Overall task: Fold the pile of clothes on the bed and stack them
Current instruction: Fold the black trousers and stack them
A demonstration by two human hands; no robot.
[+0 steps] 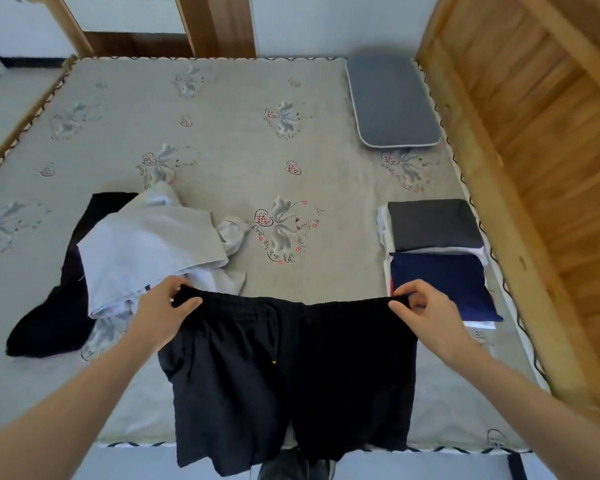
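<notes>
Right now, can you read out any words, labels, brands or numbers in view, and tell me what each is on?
Nothing can be read for certain.
Bedsheet: cursive script curls around the printed heart-and-flower motifs, too small and warped to read.
Black shorts, held at the waistband by the left hand and right hand: no visible label or print.
Folded stack, grey pillow, unfolded pile: no text visible.
</notes>
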